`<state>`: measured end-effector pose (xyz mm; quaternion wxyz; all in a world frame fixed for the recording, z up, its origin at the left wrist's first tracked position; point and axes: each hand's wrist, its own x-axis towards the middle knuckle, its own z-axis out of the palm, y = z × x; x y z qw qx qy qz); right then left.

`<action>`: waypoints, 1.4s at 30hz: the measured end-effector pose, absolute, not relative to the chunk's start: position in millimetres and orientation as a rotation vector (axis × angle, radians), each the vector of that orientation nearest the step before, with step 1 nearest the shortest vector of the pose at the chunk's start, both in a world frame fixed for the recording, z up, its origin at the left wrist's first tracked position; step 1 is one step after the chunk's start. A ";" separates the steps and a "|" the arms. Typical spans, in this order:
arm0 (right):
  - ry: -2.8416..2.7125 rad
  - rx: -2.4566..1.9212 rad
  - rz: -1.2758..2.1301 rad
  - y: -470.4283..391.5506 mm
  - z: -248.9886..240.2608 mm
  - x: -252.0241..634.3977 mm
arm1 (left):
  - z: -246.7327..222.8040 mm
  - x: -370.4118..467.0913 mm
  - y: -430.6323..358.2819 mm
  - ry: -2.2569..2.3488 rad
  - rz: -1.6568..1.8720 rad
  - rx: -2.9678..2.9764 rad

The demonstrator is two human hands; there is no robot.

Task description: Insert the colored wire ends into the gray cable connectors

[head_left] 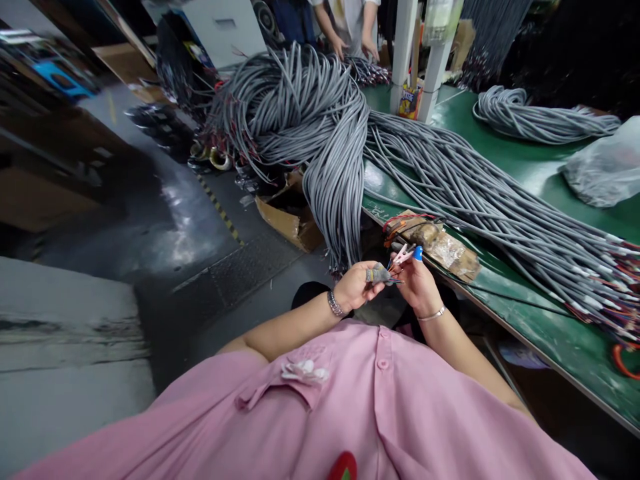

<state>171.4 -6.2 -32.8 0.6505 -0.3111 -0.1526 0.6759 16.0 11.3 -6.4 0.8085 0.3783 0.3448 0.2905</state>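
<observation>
In front of my body, my left hand (pixel 356 287) is closed, with grey knitted covers on its fingertips. Thin coloured wires (pixel 397 281) stick out from its pinch toward the other hand. My right hand (pixel 419 285) is closed at the wires too, close beside the left, with a blue cover (pixel 418 253) on one fingertip. Between the two hands shows a small pale pink piece (pixel 401 255), too small to name surely. Just beyond the hands, a taped wooden block (pixel 440 247) with red and black leads lies on the green table's edge.
Grey cables (pixel 480 180) stretch across the green table (pixel 530 300), and a large bundle (pixel 335 127) hangs over its left end. A coil (pixel 540 120) and a plastic bag (pixel 607 167) lie right. A cardboard box (pixel 287 217) stands on the floor. A co-worker's hands (pixel 355 48) are at the back.
</observation>
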 end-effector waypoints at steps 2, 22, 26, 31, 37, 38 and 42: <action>-0.309 -0.713 1.541 -3.5 -33.1 170.4 | -8.6 18.0 11.7 0.732 0.625 0.800; -0.404 -0.682 1.538 -12.8 -30.0 176.5 | -6.2 14.3 -6.5 0.808 0.733 0.881; -0.406 -0.700 1.495 -11.2 -30.0 173.5 | -4.7 16.5 -4.7 0.826 0.774 0.862; -0.337 -0.692 1.506 -4.7 -28.7 168.0 | -3.8 20.6 -2.7 0.818 0.781 0.851; -0.251 -0.704 1.501 -0.8 -26.5 163.9 | -5.6 25.0 -2.7 0.837 0.770 0.861; -0.250 -0.698 1.502 -1.3 -26.9 163.5 | -5.7 25.0 -2.9 0.840 0.769 0.864; -0.266 -0.687 1.532 -5.3 -29.9 164.3 | -4.2 22.0 -6.1 0.839 0.764 0.871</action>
